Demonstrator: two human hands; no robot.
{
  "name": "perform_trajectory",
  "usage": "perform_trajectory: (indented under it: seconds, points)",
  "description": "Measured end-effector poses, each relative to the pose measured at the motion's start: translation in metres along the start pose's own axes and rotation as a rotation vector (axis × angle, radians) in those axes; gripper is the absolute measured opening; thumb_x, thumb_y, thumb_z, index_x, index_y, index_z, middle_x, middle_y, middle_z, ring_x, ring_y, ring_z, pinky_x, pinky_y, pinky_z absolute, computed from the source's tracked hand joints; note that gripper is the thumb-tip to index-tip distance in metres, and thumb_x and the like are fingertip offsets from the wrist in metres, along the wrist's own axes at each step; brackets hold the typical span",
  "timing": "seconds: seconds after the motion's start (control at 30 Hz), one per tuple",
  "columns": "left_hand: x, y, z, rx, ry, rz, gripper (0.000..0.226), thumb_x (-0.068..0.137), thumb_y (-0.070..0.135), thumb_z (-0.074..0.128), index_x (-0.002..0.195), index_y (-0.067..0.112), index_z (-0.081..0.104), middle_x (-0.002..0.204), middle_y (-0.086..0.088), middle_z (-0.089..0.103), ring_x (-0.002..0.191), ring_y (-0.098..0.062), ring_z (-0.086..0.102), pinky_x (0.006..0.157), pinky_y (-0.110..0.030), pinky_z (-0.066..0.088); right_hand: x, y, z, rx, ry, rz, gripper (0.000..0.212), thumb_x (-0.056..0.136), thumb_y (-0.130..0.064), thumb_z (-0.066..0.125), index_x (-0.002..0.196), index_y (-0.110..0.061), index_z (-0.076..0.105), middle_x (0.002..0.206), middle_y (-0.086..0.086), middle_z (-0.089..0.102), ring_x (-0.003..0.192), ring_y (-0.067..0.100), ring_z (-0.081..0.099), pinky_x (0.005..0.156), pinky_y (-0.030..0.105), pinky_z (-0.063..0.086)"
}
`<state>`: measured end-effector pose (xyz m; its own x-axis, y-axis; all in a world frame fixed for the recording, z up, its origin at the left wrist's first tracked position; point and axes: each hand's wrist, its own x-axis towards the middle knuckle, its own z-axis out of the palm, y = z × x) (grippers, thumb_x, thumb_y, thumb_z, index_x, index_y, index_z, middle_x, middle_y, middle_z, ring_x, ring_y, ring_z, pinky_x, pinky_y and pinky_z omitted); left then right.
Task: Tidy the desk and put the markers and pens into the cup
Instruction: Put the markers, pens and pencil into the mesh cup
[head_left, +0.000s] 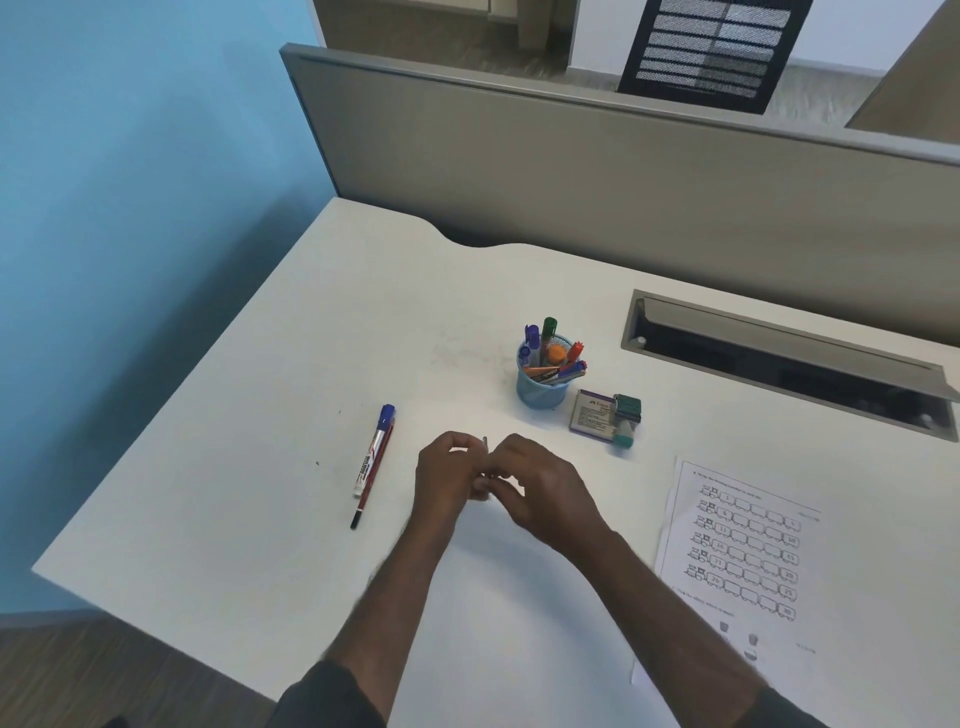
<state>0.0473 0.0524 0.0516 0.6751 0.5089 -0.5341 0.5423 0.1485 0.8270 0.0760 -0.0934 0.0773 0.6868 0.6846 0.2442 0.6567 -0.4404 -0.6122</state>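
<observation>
A blue mesh cup (541, 391) stands on the white desk (322, 332), holding several markers and pens with purple, green, orange and red caps. To its left lie a white marker with a blue cap (375, 451) and, tight against it, a thin red pen with a black tip (367, 492). My left hand (448, 480) and my right hand (545, 491) meet in front of the cup, fingers pinched together on a small thin grey object (485, 442) whose tip sticks up between them. Most of that object is hidden by my fingers.
A purple booklet (592, 415) with a green-topped stamp (627, 415) lies right of the cup. A printed worksheet (743, 551) covers the desk's right side. A grey cable tray opening (779, 358) and a partition (571, 171) run along the back.
</observation>
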Motion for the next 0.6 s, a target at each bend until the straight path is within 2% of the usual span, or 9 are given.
perform_trajectory:
  seconds: [0.1, 0.2, 0.3, 0.37, 0.43, 0.5, 0.6]
  points:
    - [0.004, -0.001, 0.002, 0.048, -0.011, 0.016, 0.008, 0.088, 0.024, 0.069, 0.091, 0.016, 0.069, 0.063, -0.001, 0.073, 0.047, -0.017, 0.067, 0.047, -0.022, 0.055, 0.005, 0.002, -0.006, -0.034, 0.098, -0.019, 0.015, 0.09, -0.011, 0.069, 0.102, -0.019, 0.072, 0.091, -0.002, 0.066, 0.078, 0.017, 0.061, 0.058, 0.032, 0.052]
    - [0.011, -0.011, 0.004, 0.115, 0.0, 0.045, 0.014, 0.095, 0.028, 0.063, 0.09, 0.016, 0.067, 0.07, -0.002, 0.074, 0.048, -0.013, 0.065, 0.051, -0.024, 0.057, 0.014, 0.005, -0.019, -0.007, 0.203, 0.026, 0.011, 0.093, -0.014, 0.068, 0.103, -0.015, 0.073, 0.097, -0.001, 0.069, 0.085, 0.014, 0.063, 0.067, 0.024, 0.052]
    - [0.014, -0.026, 0.002, 0.263, 0.081, 0.132, 0.013, 0.095, 0.022, 0.06, 0.084, 0.022, 0.065, 0.078, 0.004, 0.072, 0.064, -0.01, 0.067, 0.068, -0.026, 0.057, 0.025, 0.009, -0.038, 0.035, 0.331, 0.083, 0.01, 0.095, -0.015, 0.064, 0.1, -0.011, 0.071, 0.099, 0.001, 0.067, 0.09, 0.007, 0.059, 0.075, 0.016, 0.047]
    - [0.014, -0.04, 0.001, 0.317, 0.118, 0.216, 0.01, 0.094, 0.016, 0.059, 0.09, 0.021, 0.066, 0.085, 0.008, 0.07, 0.079, -0.011, 0.065, 0.071, -0.017, 0.051, 0.031, 0.011, -0.053, 0.056, 0.418, 0.128, 0.008, 0.095, -0.012, 0.062, 0.1, -0.012, 0.068, 0.099, -0.001, 0.066, 0.087, 0.005, 0.056, 0.075, 0.015, 0.045]
    - [0.012, -0.053, 0.0, 0.366, 0.134, 0.289, 0.011, 0.095, 0.013, 0.058, 0.101, 0.015, 0.066, 0.094, 0.007, 0.068, 0.087, -0.013, 0.063, 0.076, -0.017, 0.048, 0.037, 0.012, -0.068, 0.078, 0.504, 0.181, 0.012, 0.095, -0.014, 0.063, 0.107, -0.014, 0.066, 0.098, -0.004, 0.068, 0.082, 0.006, 0.059, 0.072, 0.018, 0.048]
    - [0.013, -0.063, -0.001, 0.405, 0.143, 0.363, 0.015, 0.096, 0.011, 0.058, 0.108, 0.011, 0.066, 0.099, 0.003, 0.069, 0.09, -0.014, 0.063, 0.084, -0.024, 0.051, 0.045, 0.012, -0.081, 0.064, 0.578, 0.222, 0.019, 0.095, -0.015, 0.064, 0.114, -0.014, 0.065, 0.097, -0.004, 0.07, 0.08, 0.011, 0.064, 0.069, 0.027, 0.052]
    - [0.015, -0.066, -0.001, 0.381, 0.139, 0.397, 0.016, 0.093, 0.013, 0.063, 0.108, 0.013, 0.066, 0.09, 0.002, 0.069, 0.08, -0.01, 0.064, 0.078, -0.024, 0.052, 0.059, 0.014, -0.094, -0.016, 0.671, 0.207, 0.018, 0.095, -0.015, 0.065, 0.112, -0.01, 0.065, 0.094, -0.002, 0.071, 0.078, 0.017, 0.065, 0.068, 0.038, 0.054]
